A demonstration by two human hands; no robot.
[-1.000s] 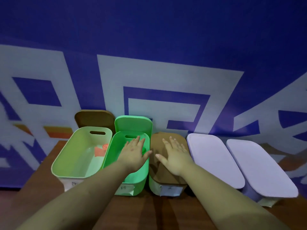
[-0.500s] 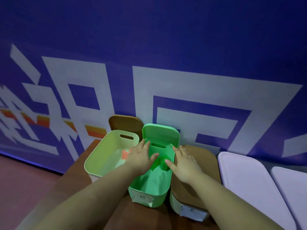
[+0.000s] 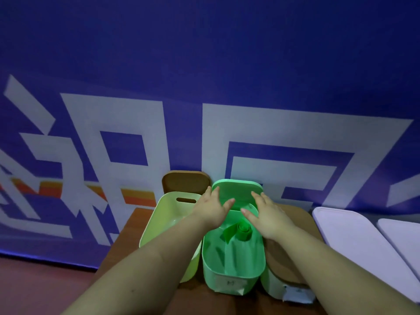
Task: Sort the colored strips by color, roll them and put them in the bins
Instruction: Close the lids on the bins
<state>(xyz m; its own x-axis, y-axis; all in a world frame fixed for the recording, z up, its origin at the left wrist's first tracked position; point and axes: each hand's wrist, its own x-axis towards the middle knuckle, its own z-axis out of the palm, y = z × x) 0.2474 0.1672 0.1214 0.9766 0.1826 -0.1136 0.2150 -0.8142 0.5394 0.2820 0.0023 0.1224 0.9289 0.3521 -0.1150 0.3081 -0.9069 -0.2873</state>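
Sitting in the green bin is a rolled green strip, near the far end. Both hands reach over the bin with flat, straight fingers and hold nothing: the left hand and the right hand. A green lid leans behind the bin.

Two bare forearms enter from the bottom of the frame, without sleeves, watches or rings. The left hand and right hand wear no gloves; a small dark mark dots the left forearm, lower left.
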